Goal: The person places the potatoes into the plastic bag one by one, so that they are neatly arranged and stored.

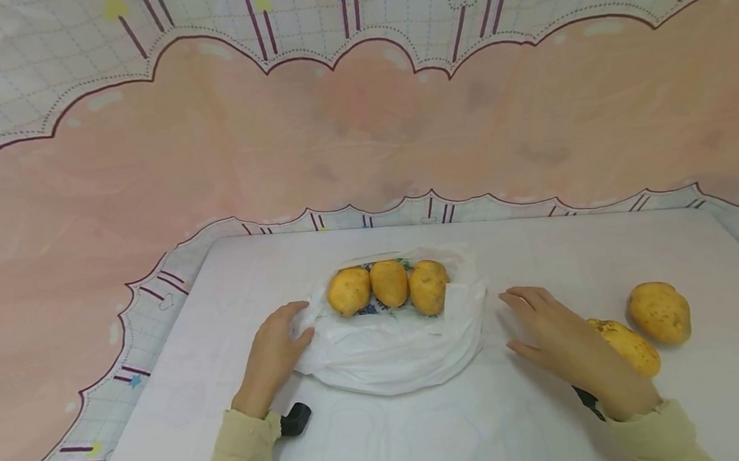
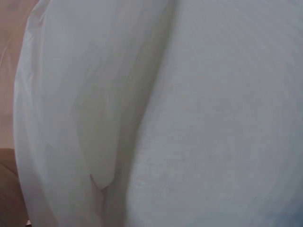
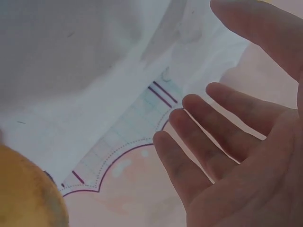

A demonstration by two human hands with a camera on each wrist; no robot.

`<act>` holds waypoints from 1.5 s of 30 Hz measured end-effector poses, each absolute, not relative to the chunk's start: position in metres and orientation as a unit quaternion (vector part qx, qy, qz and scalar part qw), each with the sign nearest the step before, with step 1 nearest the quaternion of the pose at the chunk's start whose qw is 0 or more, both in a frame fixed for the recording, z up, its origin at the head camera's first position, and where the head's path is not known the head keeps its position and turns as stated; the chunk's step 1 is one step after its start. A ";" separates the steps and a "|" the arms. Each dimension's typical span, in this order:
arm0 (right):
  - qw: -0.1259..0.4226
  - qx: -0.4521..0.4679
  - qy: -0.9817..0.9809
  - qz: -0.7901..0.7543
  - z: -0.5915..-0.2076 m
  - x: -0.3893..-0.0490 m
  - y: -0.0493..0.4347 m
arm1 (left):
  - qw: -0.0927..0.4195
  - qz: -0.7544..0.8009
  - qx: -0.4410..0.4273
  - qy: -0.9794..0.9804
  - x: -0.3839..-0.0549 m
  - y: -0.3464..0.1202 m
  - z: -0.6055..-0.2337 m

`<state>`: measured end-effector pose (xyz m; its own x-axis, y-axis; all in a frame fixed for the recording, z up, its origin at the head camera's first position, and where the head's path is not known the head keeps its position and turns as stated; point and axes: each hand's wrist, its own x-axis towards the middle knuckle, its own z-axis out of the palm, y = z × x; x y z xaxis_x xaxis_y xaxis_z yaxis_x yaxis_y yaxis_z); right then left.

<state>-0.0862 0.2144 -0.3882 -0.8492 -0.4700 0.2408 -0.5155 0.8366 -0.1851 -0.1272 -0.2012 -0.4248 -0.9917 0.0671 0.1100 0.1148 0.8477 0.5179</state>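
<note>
Three yellow potatoes (image 1: 389, 284) lie in a row on a white plastic bag (image 1: 388, 355) that partly overlaps the right-hand one, with blue and green pattern showing between them. The person's left grip (image 1: 274, 351) is at the bag's left edge, thumb and fingers apart, while the right grip (image 1: 549, 332) hovers just beside its right edge, fingers extended. On the white tabletop (image 1: 529, 430), one loose potato (image 1: 635, 350) is partly hidden by the right forearm, with another potato (image 1: 660, 314) just beyond it.
</note>
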 end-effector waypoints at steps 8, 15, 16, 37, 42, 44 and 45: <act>0.073 0.243 -0.960 0.121 -0.394 -0.085 0.226 | 0.039 -0.274 -0.044 -0.960 -0.127 -0.201 -0.425; 0.061 0.237 -0.962 0.123 -0.393 -0.081 0.235 | 0.039 -0.274 -0.045 -0.960 -0.126 -0.201 -0.424; 0.059 0.237 -0.962 0.124 -0.393 -0.080 0.237 | 0.040 -0.274 -0.046 -0.960 -0.126 -0.201 -0.424; 0.031 0.211 -0.970 0.118 -0.392 -0.074 0.257 | 0.048 -0.276 -0.050 -0.959 -0.125 -0.200 -0.422; 0.020 0.194 -0.974 0.117 -0.394 -0.073 0.260 | 0.047 -0.271 -0.048 -0.960 -0.125 -0.200 -0.422; 0.020 0.192 -0.974 0.116 -0.394 -0.072 0.262 | 0.047 -0.271 -0.048 -0.960 -0.126 -0.200 -0.423; 0.019 0.192 -0.974 0.117 -0.395 -0.072 0.263 | 0.048 -0.271 -0.047 -0.960 -0.126 -0.200 -0.423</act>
<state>-0.0719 0.2632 -0.3947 -0.9259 -0.3687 0.0826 -0.3777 0.8993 -0.2205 -0.1257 -0.1996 -0.4227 -0.9910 0.0648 0.1172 0.1165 0.8491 0.5152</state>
